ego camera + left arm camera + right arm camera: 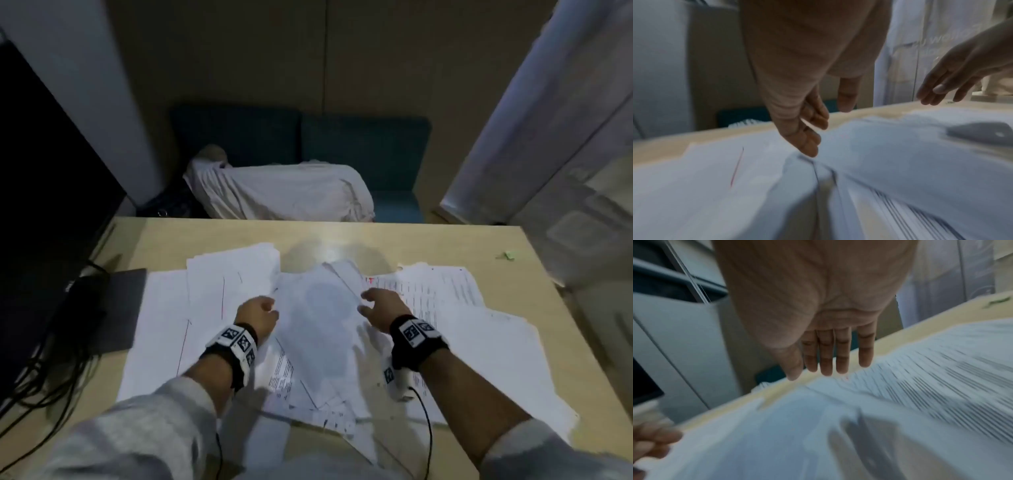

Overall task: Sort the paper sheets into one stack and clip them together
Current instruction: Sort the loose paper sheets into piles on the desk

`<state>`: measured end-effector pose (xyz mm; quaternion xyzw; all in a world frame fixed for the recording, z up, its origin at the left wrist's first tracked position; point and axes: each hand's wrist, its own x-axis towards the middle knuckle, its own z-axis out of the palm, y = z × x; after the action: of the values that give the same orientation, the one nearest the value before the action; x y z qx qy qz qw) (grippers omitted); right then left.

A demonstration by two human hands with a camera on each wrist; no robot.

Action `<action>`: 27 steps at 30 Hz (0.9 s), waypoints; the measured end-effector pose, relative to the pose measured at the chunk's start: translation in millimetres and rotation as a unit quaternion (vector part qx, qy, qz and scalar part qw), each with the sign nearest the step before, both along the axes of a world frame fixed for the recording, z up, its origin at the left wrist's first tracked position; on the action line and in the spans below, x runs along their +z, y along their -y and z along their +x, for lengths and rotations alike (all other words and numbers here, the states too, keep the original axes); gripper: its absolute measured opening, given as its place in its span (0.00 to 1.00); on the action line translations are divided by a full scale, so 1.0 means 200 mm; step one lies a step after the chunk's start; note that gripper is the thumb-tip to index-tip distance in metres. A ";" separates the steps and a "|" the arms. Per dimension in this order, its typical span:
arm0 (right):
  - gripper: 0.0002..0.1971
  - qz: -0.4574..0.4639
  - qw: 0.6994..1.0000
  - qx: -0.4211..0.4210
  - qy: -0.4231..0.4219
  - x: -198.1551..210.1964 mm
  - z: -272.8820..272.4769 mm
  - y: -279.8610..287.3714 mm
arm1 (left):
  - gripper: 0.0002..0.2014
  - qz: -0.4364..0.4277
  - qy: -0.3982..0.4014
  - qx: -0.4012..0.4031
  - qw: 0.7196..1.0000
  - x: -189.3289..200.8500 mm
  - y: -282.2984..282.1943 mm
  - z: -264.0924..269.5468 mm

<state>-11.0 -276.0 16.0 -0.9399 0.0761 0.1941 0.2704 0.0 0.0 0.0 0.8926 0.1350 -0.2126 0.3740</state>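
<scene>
Many white paper sheets (318,308) lie spread and overlapping across the wooden table (376,240), some blank, some printed (438,291). My left hand (263,308) hovers at the left edge of the middle sheet. Its fingers (809,146) hang loosely curled, with one tip touching a paper edge (801,157) and nothing held. My right hand (373,301) is over the sheet's right edge, its fingers (826,360) straight and together just above the printed pages (931,378). A small green object (506,255) lies alone at the table's far right.
A dark flat device (120,308) lies at the table's left edge with black cables (41,377) beside it. Beyond the far edge is a teal sofa (370,147) with a pale cloth (281,192) on it. A glass panel (565,154) stands on the right.
</scene>
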 end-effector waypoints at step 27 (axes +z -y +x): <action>0.13 0.014 0.987 -0.160 -0.023 -0.27 -0.11 0.16 | 0.23 -0.040 0.109 -0.006 0.993 -0.34 0.23 -0.21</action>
<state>-32.4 -308.1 -37.4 -0.9072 0.2288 0.1709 0.3088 -42.0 -45.9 -67.8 0.8957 0.0795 -0.1218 0.4202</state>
